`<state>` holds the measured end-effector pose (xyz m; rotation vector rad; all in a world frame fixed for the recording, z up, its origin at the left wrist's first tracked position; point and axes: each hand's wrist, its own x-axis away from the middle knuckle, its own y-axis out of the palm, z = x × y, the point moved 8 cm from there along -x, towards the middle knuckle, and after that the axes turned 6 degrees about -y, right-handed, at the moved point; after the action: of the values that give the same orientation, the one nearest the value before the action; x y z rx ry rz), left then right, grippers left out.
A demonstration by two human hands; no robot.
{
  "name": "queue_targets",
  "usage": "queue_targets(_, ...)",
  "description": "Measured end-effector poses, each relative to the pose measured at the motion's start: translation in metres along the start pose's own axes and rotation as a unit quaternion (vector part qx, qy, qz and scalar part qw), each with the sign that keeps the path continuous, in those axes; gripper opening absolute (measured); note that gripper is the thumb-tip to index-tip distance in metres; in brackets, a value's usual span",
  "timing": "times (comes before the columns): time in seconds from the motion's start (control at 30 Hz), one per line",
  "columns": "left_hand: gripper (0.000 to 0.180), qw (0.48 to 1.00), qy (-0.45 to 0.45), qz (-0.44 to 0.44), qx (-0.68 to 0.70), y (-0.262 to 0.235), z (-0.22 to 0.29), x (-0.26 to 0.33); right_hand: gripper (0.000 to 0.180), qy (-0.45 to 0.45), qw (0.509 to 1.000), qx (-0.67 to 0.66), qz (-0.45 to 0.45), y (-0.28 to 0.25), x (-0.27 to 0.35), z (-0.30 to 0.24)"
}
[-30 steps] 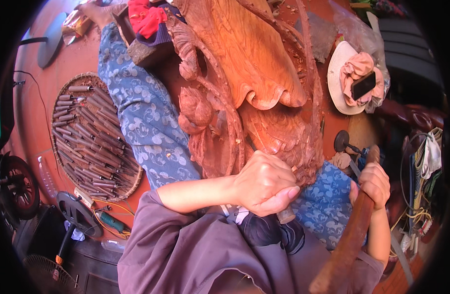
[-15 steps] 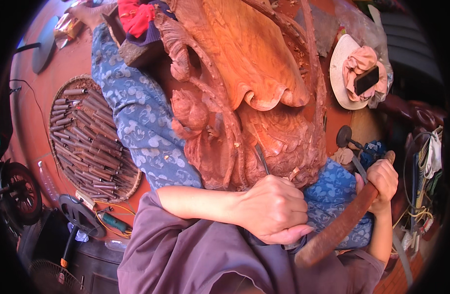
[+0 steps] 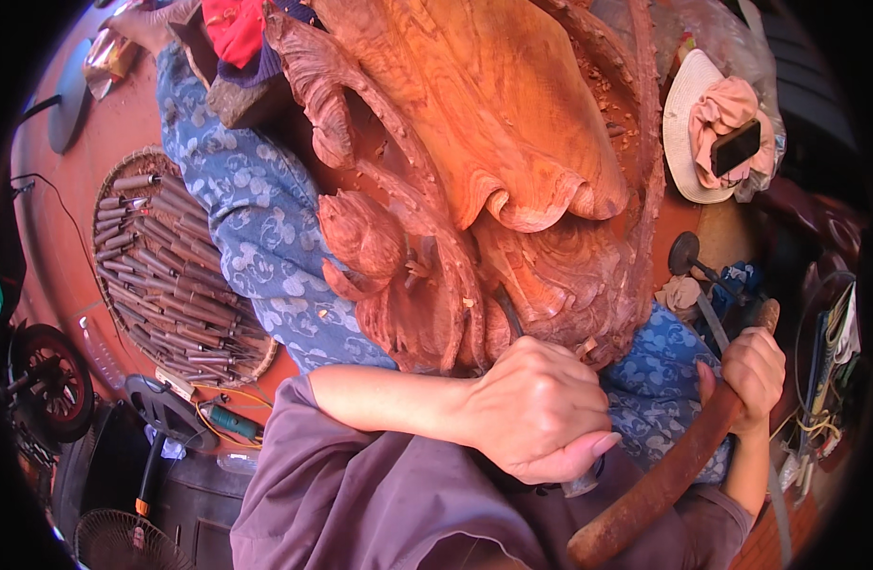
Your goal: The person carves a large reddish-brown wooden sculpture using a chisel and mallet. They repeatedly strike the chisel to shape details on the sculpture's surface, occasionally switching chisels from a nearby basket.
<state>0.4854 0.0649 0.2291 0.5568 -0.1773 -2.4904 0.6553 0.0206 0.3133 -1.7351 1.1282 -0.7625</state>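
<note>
My left hand point(image 3: 541, 408) is closed around a carving chisel point(image 3: 508, 313). Its dark blade points away from me onto the near end of a large reddish wood carving point(image 3: 550, 271), while the handle's butt shows below my fist. My right hand point(image 3: 752, 375) grips a curved wooden club point(image 3: 660, 465) near its far end. The club's thick end hangs low, close to the chisel's butt but apart from it. Leaf, bud and stem shapes stand out on the carving, with a smooth orange wavy-edged panel in its middle. It rests between my legs in blue patterned trousers point(image 3: 265, 218).
On the left, a round woven tray point(image 3: 270, 356) holds several wooden-handled chisels. A green power tool point(image 3: 235, 423) with an orange cord lies below it. A white hat point(image 3: 688, 128) with pink cloth and a phone point(image 3: 736, 149) sits at right. Red cloth point(image 3: 232, 33) lies at the upper left.
The head view has shifted slightly. The club's thick end has dropped lower and a little left. The chisel's butt now shows beneath my left fist; both grips stay the same.
</note>
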Motion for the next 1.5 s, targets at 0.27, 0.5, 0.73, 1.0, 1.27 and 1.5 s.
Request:
queue_targets(0.27, 0.021, 1.000, 0.014, 0.025, -0.003, -0.004, -0.003, 0.002, 0.030, 0.003, 1.000, 0.022, 0.005, 0.003, -0.001, 0.000)
queue_targets(0.5, 0.021, 1.000, 0.001, 0.017, -0.008, -0.004, -0.003, 0.002, 0.029, -0.022, 0.998, 0.047, 0.036, -0.003, 0.002, -0.006)
queue_targets(0.73, 0.021, 0.999, 0.010, 0.020, -0.031, -0.006, -0.005, 0.003, 0.029, 0.009, 0.995, 0.093, -0.019, 0.003, -0.002, 0.001)
queue_targets(1.0, 0.019, 0.998, 0.025, 0.021, -0.052, -0.005, -0.008, 0.005, 0.030, -0.044, 0.997, 0.038, 0.057, -0.002, 0.009, -0.004)
queue_targets(1.27, 0.018, 0.997, 0.021, 0.021, -0.070, -0.005, -0.009, 0.004, 0.029, 0.021, 0.996, 0.079, -0.029, 0.007, 0.008, 0.007)
queue_targets(1.5, 0.020, 0.997, 0.007, 0.041, -0.067, -0.004, -0.004, 0.004, 0.030, -0.003, 0.999, -0.017, 0.038, -0.002, 0.005, 0.003)
